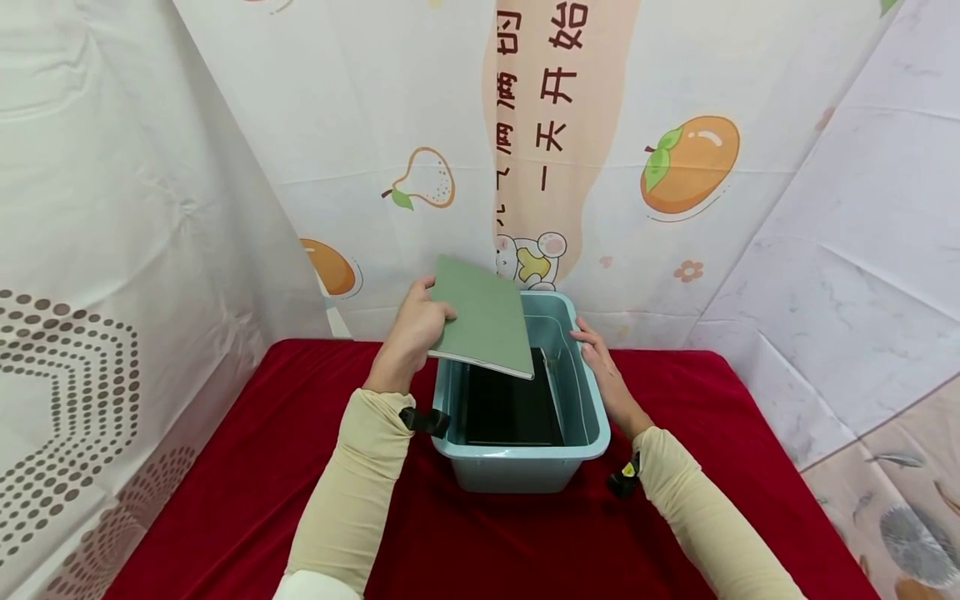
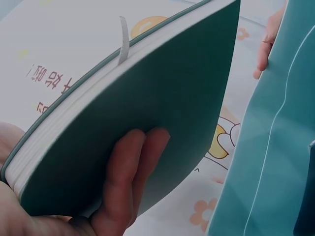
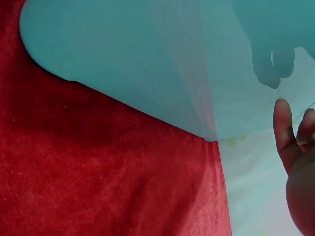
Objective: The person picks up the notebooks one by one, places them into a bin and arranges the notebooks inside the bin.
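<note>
A green softcover notebook [image 1: 483, 317] is gripped at its left side by my left hand [image 1: 412, 333], thumb on the upper cover and fingers underneath. It is tilted over the far left part of a light blue plastic bin [image 1: 517, 452]. In the left wrist view, a pale ribbon bookmark [image 2: 124, 42] sticks out from the notebook's pages. My right hand [image 1: 609, 382] is at the bin's right rim, its fingers fairly straight against the outside of the wall. Inside the bin lies a flat black rectangular thing [image 1: 510, 412], partly covered by the notebook in the head view.
A red cloth [image 1: 675, 533] covers the table under the bin. Behind it hangs a white curtain [image 1: 337, 100] printed with fruit and characters. More curtains [image 1: 862, 333] close off both sides. Each wrist wears a black strap device [image 1: 425, 421].
</note>
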